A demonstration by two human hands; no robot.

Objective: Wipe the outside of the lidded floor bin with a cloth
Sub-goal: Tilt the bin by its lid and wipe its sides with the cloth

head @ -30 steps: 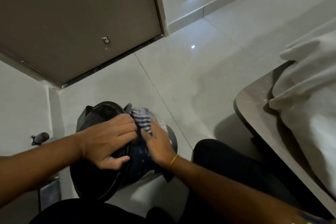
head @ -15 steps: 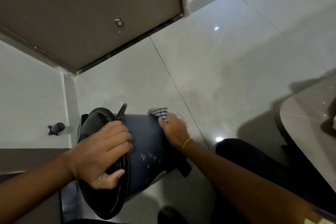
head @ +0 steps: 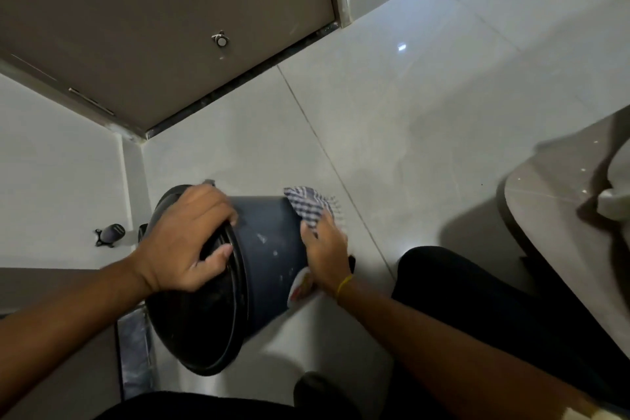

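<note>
The left hand (head: pixel 184 242) grips the tilted dark bin (head: pixel 269 249) at its lid rim; the right hand (head: pixel 325 249) presses a checked cloth (head: pixel 306 206) against its side.

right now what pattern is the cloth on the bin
A blue-and-white check; the cloth shows in the head view.

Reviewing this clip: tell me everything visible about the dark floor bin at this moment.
The dark blue-grey round plastic bin is tipped over towards the camera on the pale tiled floor, its black rim facing lower left. Pale specks and smears mark its side wall, and a white and red sticker shows near its base. The left hand grips the rim, thumb hooked over the edge. The right hand presses a blue-and-white checked cloth against the bin's side near the base.
</note>
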